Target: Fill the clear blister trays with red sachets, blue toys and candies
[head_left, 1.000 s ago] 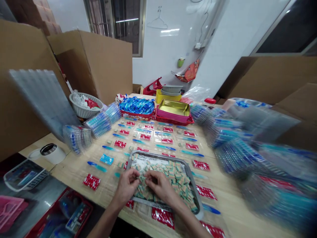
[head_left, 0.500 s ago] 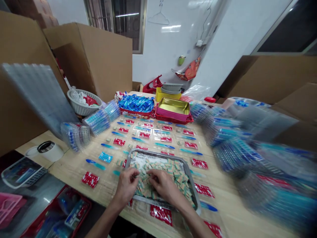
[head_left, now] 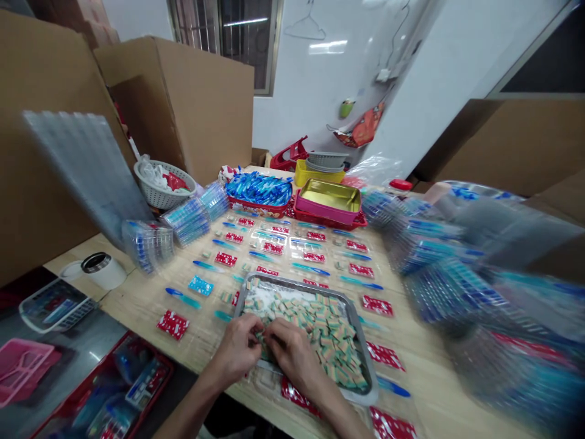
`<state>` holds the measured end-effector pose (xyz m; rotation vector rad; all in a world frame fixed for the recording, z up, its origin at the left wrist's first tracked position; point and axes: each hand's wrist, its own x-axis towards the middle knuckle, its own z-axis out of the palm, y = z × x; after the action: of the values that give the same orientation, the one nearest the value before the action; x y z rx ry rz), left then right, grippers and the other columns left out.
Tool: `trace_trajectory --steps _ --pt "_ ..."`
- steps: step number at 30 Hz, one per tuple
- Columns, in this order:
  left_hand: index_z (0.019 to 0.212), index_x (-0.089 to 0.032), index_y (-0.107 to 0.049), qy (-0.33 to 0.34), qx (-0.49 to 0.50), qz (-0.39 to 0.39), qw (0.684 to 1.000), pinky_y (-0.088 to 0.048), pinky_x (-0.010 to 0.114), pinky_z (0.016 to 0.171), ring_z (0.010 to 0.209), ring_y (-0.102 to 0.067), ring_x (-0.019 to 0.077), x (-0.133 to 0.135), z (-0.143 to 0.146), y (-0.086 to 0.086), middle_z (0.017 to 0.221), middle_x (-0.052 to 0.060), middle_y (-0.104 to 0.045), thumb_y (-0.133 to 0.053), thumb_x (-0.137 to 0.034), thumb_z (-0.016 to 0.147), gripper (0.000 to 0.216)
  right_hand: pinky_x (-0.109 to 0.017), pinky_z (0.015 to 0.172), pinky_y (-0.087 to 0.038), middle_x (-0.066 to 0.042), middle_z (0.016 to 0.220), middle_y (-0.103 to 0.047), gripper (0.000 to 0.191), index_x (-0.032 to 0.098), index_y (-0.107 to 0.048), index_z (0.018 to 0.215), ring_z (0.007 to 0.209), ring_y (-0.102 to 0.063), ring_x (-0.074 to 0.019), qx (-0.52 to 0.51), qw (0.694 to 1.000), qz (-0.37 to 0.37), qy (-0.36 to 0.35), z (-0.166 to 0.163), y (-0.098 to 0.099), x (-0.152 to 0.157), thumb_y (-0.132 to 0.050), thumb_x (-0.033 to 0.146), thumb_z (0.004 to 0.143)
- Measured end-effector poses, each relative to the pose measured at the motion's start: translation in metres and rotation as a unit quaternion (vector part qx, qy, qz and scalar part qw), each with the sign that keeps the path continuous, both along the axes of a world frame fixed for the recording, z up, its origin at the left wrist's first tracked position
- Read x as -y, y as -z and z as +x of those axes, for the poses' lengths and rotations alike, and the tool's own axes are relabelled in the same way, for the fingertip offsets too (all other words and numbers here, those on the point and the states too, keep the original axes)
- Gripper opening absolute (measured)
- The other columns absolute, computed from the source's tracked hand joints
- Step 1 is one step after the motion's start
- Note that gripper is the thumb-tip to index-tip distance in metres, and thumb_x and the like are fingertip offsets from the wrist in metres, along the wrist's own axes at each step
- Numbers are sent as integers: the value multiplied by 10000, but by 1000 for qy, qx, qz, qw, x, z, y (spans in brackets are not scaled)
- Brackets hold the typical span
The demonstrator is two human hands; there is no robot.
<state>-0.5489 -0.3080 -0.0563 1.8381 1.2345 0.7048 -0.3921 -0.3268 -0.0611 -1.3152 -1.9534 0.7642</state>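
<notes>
A metal tray [head_left: 365, 372] full of small two-tone green and tan blocks [head_left: 338, 341] sits at the front of the table, with white powder or grains showing at its far left. Over the tray's near left part, my left hand [head_left: 238, 346] is closed, thumb and fingertips pinched together. Beside it, almost touching, my right hand [head_left: 292, 349] bends its fingers down among the blocks, also closed. Whatever the fingertips hold is hidden. Around and under the tray lie clear plastic blister trays with blue pens [head_left: 183, 297] and red patterned packets [head_left: 172, 324].
Behind stand a tin of blue pens [head_left: 260, 190] and a pink box with a gold inside [head_left: 326, 210]. Blurred stacks of filled blister packs [head_left: 452, 286] line the right. A white cup [head_left: 104, 271] and a basket [head_left: 164, 194] are at left, near large cartons [head_left: 205, 110].
My right hand has moved in close to my left hand, narrowing the gap between them. The whole view has shifted slightly, so the table things appear further right.
</notes>
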Motion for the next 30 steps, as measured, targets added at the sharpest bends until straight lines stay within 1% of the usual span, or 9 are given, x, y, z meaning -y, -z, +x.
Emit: trace_trajectory --steps 3,5,11,15,18,22,24,26,30 --pt "737 -161 -571 -3 -46 35 998 -458 253 655 753 -587 170 0 0 0 780 30 -613 -474 -9 620 215 -242 654 -381 -16 758 -579 154 180 -565 735 719 -535 -151 -8 1000 -10 26 -3 3 2 -528 30 735" --pt "735 -162 -562 -4 -67 47 997 -448 263 668 763 -579 174 1 1 0 789 36 -614 -464 -5 628 214 -245 648 -383 -10 749 -571 181 179 -559 770 708 -532 -153 -11 999 -22 45 -3 3 3 -527 15 699" --pt "769 -169 -576 2 -63 37 997 -449 256 662 788 -574 179 4 4 0 821 39 -606 -466 6 606 263 -269 689 -416 -21 787 -624 280 178 -606 863 739 -570 -168 -38 997 -57 32 -4 3 4 -492 11 669" --pt "791 -179 -572 -9 -53 34 998 -460 258 681 809 -578 179 5 4 1 840 36 -606 -462 0 626 267 -284 727 -444 -32 838 -674 316 188 -624 934 776 -609 -180 -60 995 -67 52 -4 7 3 -491 30 695" --pt "796 -188 -560 -13 -44 35 998 -466 266 702 823 -580 180 5 5 2 848 33 -608 -454 0 636 268 -293 753 -456 -44 875 -697 297 194 -635 954 818 -632 -194 -53 994 -48 77 -6 10 4 -498 58 727" --pt "830 -190 -536 -19 -38 39 998 -468 284 745 888 -580 194 6 7 2 899 49 -612 -440 0 656 275 -282 757 -467 -49 909 -713 281 191 -646 977 827 -647 -189 -75 994 -41 74 -9 7 5 -503 85 760" --pt "833 -193 -524 -18 -42 45 998 -462 287 743 879 -579 193 8 6 0 896 49 -610 -426 0 669 271 -276 714 -466 -46 862 -711 216 186 -652 952 776 -643 -187 -84 992 -52 74 -9 2 4 -516 142 790" --pt "820 -196 -513 -14 -50 52 997 -452 286 723 850 -575 190 9 5 -3 877 43 -603 -422 -1 668 264 -267 676 -455 -39 801 -696 160 185 -654 883 730 -626 -181 -89 991 -56 77 -8 -2 4 -508 190 818" --pt "785 -200 -489 -2 -76 58 995 -422 279 675 806 -561 189 11 5 -7 830 32 -586 -433 4 628 263 -254 635 -420 -23 699 -644 156 185 -614 735 669 -585 -167 -70 992 -54 85 -8 -1 3 -473 158 799"
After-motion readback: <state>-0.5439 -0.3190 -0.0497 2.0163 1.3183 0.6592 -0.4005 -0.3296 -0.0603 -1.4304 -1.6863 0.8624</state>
